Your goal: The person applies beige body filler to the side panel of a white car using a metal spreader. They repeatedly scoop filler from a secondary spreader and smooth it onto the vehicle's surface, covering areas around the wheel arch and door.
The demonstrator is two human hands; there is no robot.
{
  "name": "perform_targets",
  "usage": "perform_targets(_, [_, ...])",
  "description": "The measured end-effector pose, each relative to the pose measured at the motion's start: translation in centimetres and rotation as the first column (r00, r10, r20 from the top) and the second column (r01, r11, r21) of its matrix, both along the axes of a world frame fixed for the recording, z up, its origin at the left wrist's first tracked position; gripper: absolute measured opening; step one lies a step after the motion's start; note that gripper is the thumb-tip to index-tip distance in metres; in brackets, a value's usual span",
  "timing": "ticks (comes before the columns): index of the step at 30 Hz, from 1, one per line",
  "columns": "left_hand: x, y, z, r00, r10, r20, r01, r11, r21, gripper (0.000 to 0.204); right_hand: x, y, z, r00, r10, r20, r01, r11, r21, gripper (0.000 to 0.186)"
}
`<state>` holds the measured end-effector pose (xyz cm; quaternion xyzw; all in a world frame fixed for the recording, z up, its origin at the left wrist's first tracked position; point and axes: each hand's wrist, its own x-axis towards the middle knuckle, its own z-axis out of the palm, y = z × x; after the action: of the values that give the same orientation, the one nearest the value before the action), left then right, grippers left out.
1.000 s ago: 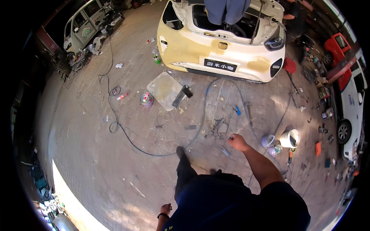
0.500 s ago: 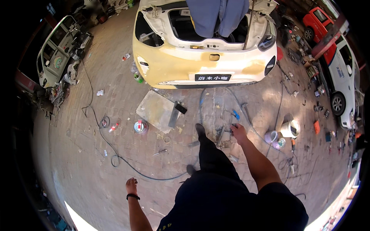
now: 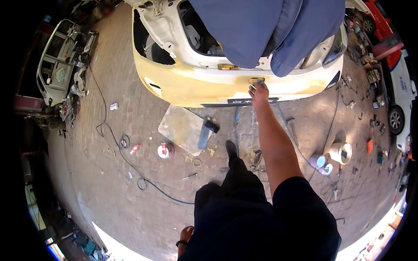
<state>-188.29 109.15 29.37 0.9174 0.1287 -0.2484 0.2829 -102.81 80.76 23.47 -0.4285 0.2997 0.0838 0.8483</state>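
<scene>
My right hand (image 3: 260, 93) is stretched out to the rear bumper (image 3: 187, 87) of a car, its fingers closed beside a small recess (image 3: 256, 80) above the dark plate (image 3: 233, 102). Something small and dark seems to be in those fingers, too small to make out. The bumper is white with patches of yellowish filler. Low at my side is my left hand (image 3: 187, 233), partly hidden by my body, a black band on its wrist; its fingers do not show clearly. On the bumper's upper ledge lies a yellow tool (image 3: 228, 67).
Dark blue cloth (image 3: 248, 30) hangs over the car's open rear. On the brick floor lie a flat board (image 3: 180, 126), a tin (image 3: 165, 150), a black hose (image 3: 163, 196) and a small bottle (image 3: 135, 148). A white bucket (image 3: 340, 153) stands at right.
I have stepped closer to the car. My right hand has gone from above the floor up to the bumper, while my left hand has drawn back against my body.
</scene>
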Motion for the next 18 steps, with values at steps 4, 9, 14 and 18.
perform_targets(4, [9.3, -1.4, 3.2, 0.782, 0.578, -0.231, -0.616, 0.773, -0.151, 0.031, 3.2, 0.9, 0.1, 1.000, -0.003, 0.008, 0.003, 0.995, 0.100, 0.018])
perform_targets(9, [14.7, 3.8, 2.5, 0.546, 0.800, -0.247, -0.836, 0.537, -0.111, 0.030, 3.2, 1.1, -1.3, 0.996, 0.080, 0.043, -0.081, 0.996, 0.034, 0.012])
perform_targets(14, [21.0, 6.3, 3.5, 0.387, 0.914, -0.122, -0.912, 0.360, -0.195, 0.033, 2.9, 1.0, -1.9, 0.991, 0.107, 0.080, -0.100, 0.991, -0.088, 0.009])
perform_targets(18, [22.0, 5.5, 3.3, 0.491, 0.863, -0.120, -0.866, 0.468, -0.177, 0.036, 3.3, 0.4, -2.7, 0.988, 0.059, 0.145, -0.047, 0.995, -0.089, 0.010])
